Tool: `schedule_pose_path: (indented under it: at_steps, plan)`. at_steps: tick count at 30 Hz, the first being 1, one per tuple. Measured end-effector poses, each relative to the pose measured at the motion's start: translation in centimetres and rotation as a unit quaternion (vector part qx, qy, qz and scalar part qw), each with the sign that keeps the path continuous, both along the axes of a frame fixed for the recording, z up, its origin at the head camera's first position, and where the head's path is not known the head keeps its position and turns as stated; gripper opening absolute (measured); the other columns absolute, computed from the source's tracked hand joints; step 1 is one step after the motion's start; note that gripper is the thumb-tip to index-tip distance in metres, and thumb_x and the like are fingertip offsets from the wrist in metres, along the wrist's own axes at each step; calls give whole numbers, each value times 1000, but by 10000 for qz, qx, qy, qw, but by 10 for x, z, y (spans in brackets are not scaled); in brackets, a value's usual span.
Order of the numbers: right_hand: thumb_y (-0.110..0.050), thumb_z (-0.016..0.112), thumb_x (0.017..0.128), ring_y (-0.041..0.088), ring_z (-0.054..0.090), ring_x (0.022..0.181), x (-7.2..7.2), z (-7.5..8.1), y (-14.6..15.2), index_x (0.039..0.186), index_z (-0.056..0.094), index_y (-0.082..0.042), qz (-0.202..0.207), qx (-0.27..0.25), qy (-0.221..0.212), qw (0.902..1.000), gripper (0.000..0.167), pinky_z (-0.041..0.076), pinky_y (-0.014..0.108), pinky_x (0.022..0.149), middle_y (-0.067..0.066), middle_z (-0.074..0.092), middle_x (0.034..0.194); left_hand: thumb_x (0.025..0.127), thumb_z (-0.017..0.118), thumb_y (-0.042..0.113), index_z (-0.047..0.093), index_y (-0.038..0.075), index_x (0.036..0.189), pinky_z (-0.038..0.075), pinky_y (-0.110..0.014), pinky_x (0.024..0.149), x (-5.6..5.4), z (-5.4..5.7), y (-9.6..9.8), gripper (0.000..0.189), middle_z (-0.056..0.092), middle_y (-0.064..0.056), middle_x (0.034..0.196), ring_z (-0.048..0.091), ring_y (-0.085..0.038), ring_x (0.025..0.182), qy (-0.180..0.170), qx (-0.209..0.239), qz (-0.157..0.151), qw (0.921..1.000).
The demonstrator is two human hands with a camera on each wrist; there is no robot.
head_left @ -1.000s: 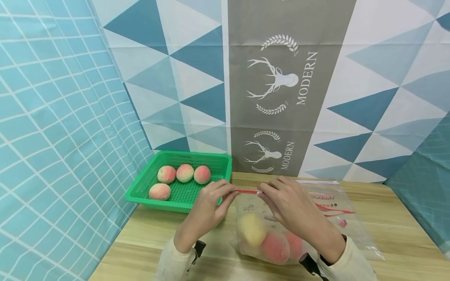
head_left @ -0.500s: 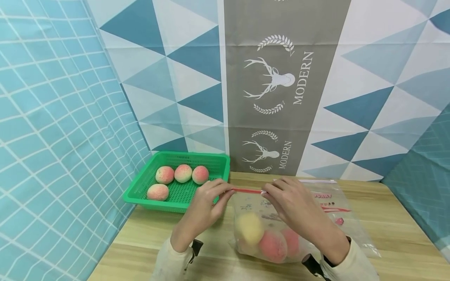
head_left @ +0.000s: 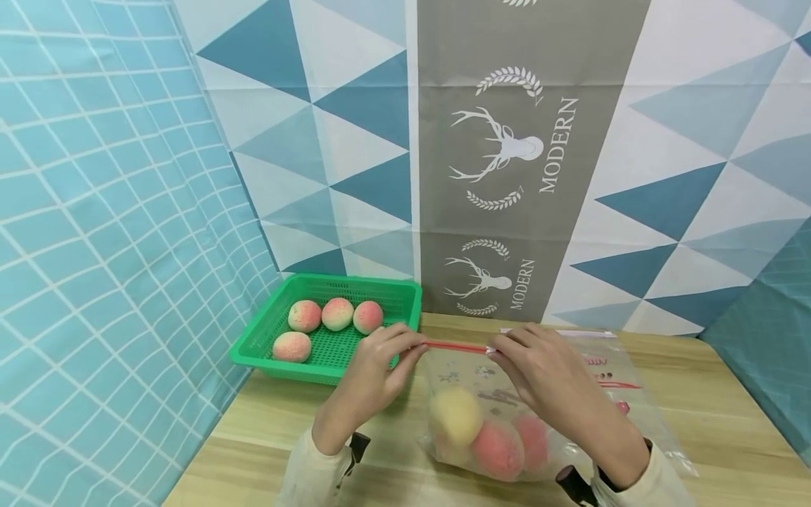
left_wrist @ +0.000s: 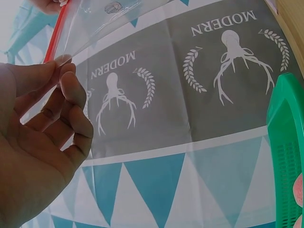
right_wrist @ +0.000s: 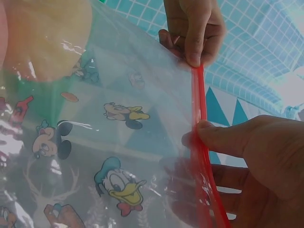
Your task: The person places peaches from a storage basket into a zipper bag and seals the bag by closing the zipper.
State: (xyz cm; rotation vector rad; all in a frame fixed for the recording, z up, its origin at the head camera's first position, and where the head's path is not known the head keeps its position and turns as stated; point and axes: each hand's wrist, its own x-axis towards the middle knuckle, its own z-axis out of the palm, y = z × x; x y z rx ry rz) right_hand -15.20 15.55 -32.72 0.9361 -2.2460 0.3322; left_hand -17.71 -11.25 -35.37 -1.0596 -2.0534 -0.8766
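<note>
A clear zip bag (head_left: 443, 373) printed with cartoon figures stands on the table with several peaches inside, among them a yellowish one (head_left: 457, 415) and a red one (head_left: 498, 451). My left hand (head_left: 374, 370) pinches the left end of its red zip strip (head_left: 453, 346) between thumb and index finger. Further right along that strip, my right hand (head_left: 551, 373) pinches it, with a small white slider at the fingertips. In the right wrist view, the thumb (right_wrist: 223, 137) presses on the red strip, and fingers show behind the film.
A green basket (head_left: 253, 358) holding several peaches (head_left: 305, 316) stands at the back left. Behind my right hand, another flat clear bag (head_left: 652, 429) with a white zip lies on the wooden table (head_left: 709, 394). Patterned cloth hangs behind and to the left.
My right hand has slid rightward along the red strip, so more of it shows between the hands. The left hand keeps its pinch on the corner.
</note>
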Motion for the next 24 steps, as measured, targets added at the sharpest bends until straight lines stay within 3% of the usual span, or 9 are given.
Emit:
schedule_pose_path:
  at_steps: [16,24]
  plan:
    - [-15,72,89,20,65,91,8,-3,15,102,72,-14,-157,-152,-65,9997,13,54,39,76,-1,69,101,95,68,12,75,12,98,43,-18,62,2,2,0,8,66,7,90,50,-5,70,-172,-72,150,9997]
    - [-13,74,87,19,64,88,9,-5,24,101,73,-14,-264,-246,32,9993,15,54,39,70,-1,68,99,95,68,12,75,13,98,42,-18,63,3,2,-1,7,65,9,90,49,-4,70,-215,-140,322,9991]
